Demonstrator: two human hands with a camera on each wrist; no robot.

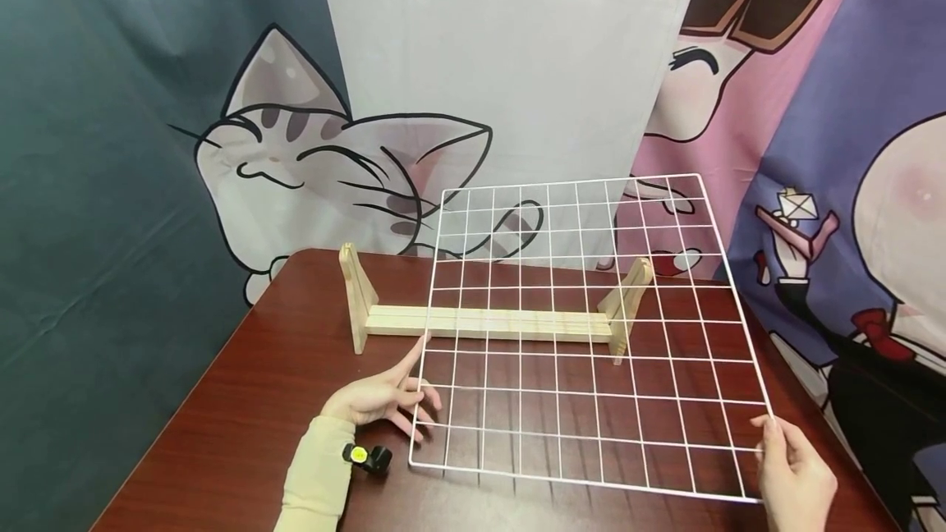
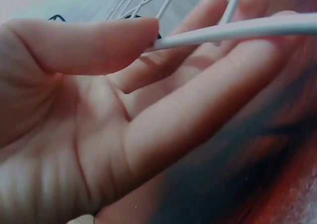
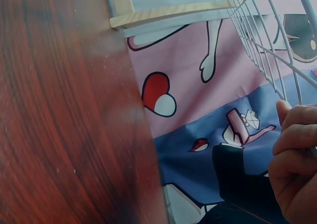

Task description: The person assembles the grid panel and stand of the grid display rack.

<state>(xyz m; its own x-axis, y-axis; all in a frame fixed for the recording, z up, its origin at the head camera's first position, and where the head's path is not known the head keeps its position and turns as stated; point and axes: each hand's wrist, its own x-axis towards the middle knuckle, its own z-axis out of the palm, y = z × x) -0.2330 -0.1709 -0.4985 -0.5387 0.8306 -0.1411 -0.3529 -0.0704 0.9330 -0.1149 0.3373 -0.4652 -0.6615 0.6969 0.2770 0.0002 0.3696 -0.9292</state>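
A white wire grid panel (image 1: 521, 391) is held up at a slant over the table, its near corner low. At its left edge my left hand (image 1: 384, 396) steadies the frame, thumb at the rod and the other fingers spread beneath. The left wrist view shows the rod crossing those long fingers (image 2: 198, 105). My right hand (image 1: 798, 466) grips the right edge near the front corner, thumb on top; its curled fingers (image 3: 297, 135) show in the right wrist view. Behind the grid stands a pale wooden stand (image 1: 488, 324), partly seen through the wires.
The stand's two uprights rise at its left end (image 1: 356, 302) and right end (image 1: 628, 302). Under everything is a dark red wooden table (image 1: 222, 425). A printed curtain with cartoon figures (image 1: 517, 48) hangs behind the table. A small black camera (image 1: 375, 458) sits at my left wrist.
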